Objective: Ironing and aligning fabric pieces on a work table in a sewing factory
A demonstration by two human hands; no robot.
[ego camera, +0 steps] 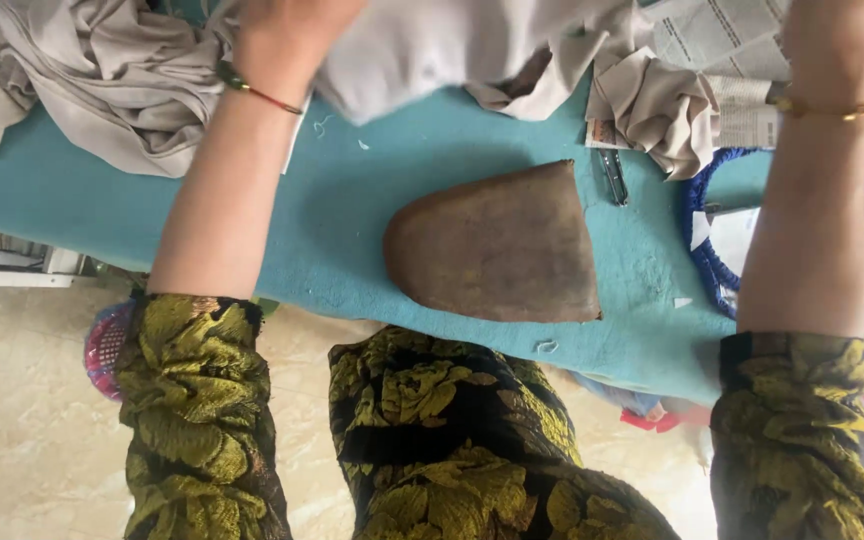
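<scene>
At the far left, a heap of crumpled beige fabric [102, 80] is lying on the teal-padded tabletop [352, 210]. Just right of it, the left hand [287, 35] is reaching up at the top edge, its wrist wearing a red-and-green bangle [257, 92]; the hand is pressing into a pale grey cloth [452, 50], though its fingers are cropped out, so I cannot tell whether they are closing on it. The cloth is spreading across the upper middle, above the tabletop. Below it, a brown wooden pressing block [497, 250] with one rounded end is resting on the padding, apart from both hands. Right of that, small metal clips [613, 175] are lying beside another beige bundle [667, 115] and newspaper [727, 45]. The right hand [832, 40], with a gold bangle [832, 110], is rising past a blue braided ring [712, 260]; its grip is out of view.
</scene>
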